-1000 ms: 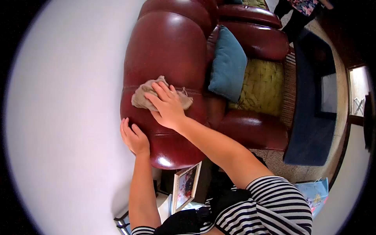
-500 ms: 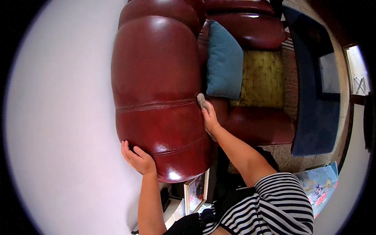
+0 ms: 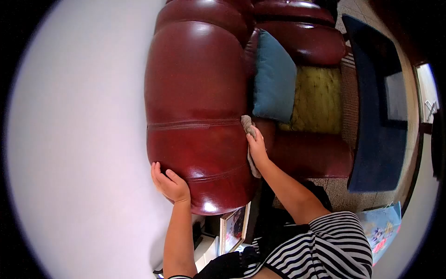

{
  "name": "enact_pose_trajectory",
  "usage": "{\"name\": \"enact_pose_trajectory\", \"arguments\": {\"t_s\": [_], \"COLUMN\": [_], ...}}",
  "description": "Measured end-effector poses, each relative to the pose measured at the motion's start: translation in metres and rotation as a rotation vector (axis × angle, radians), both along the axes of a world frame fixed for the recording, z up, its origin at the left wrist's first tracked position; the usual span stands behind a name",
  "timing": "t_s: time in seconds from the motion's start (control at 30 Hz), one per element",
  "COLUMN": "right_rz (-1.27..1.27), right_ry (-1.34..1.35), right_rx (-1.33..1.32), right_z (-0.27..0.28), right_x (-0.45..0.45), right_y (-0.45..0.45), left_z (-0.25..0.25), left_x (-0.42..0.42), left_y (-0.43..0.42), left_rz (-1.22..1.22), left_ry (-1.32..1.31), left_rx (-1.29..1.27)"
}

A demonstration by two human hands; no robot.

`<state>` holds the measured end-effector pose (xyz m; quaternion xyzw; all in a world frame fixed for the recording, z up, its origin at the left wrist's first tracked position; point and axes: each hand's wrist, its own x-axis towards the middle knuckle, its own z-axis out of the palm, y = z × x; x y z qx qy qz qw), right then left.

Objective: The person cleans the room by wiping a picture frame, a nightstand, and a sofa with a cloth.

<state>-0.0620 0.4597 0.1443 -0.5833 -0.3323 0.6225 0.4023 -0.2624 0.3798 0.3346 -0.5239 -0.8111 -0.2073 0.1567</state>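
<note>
A shiny dark red leather sofa back (image 3: 197, 74) stretches away in front of me. My right hand (image 3: 258, 144) is closed around a crumpled greyish-beige cloth (image 3: 246, 122) and presses it to the sofa's right side, just below a stitched seam. Part of the cloth hangs below the fingers, along the leather. On the left edge, near the wall, rests my left hand (image 3: 171, 184), its fingers laid against the leather and the thumb apart, holding nothing.
A blue cushion (image 3: 274, 76) leans on the sofa's front beside an olive tufted seat pad (image 3: 318, 100). The white wall (image 3: 83, 130) runs along the left. A framed picture (image 3: 233, 230) stands below the sofa's near end. Farther right are a dark blue piece (image 3: 374, 153) and a floral item (image 3: 381, 230).
The view has shifted, so the sofa appears farther right. My right hand and the cloth have slid slightly toward me along the sofa's side. My left hand stays on the left edge.
</note>
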Motion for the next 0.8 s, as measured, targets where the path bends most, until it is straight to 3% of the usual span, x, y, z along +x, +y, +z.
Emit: {"name": "enact_pose_trajectory", "arguments": {"t_s": [0.03, 0.13, 0.3, 0.4, 0.5, 0.63, 0.8], "right_rz": [0.012, 0.055, 0.153, 0.29, 0.474, 0.577, 0.928], "right_ry": [0.0, -0.245, -0.373, -0.473, -0.502, -0.484, -0.612], "right_rx": [0.009, 0.542, 0.729, 1.032, 1.189, 1.352, 1.465], "right_z": [0.018, 0.062, 0.116, 0.158, 0.196, 0.213, 0.23], "right_x": [-0.002, -0.014, -0.033, -0.054, -0.08, -0.12, -0.18], "right_y": [0.0, 0.007, 0.016, 0.029, 0.052, 0.089, 0.127], "left_z": [0.001, 0.001, 0.004, 0.007, 0.011, 0.012, 0.012], "left_x": [0.0, -0.001, -0.002, -0.003, 0.001, 0.001, -0.001], "left_y": [0.001, 0.002, 0.001, 0.002, 0.003, 0.002, -0.001], "left_rz": [0.012, -0.006, 0.013, -0.022, 0.014, 0.027, 0.059], "left_ry": [0.0, 0.035, 0.031, 0.015, 0.012, -0.023, -0.043], "left_rx": [0.009, 0.03, 0.018, 0.028, 0.031, 0.028, -0.004]}}
